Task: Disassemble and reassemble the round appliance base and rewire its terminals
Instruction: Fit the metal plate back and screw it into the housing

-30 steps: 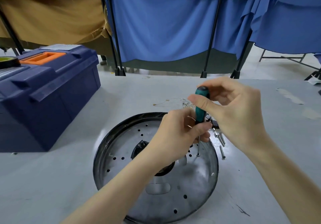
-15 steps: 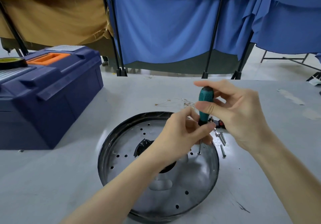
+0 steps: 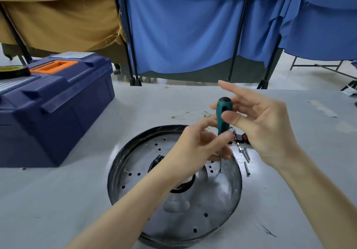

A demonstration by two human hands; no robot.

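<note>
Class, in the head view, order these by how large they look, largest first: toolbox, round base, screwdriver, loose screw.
1. Toolbox and round base: they look alike, and the frame cuts off the toolbox, so unranked.
2. Screwdriver.
3. Loose screw.

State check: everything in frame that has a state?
screwdriver: upright, tip on the round base.
round base: flat on table, perforated plate up.
toolbox: lid shut.
loose screws: out, lying beside base.
left hand: grips screwdriver shaft.
right hand: pinches handle, other fingers spread.
</note>
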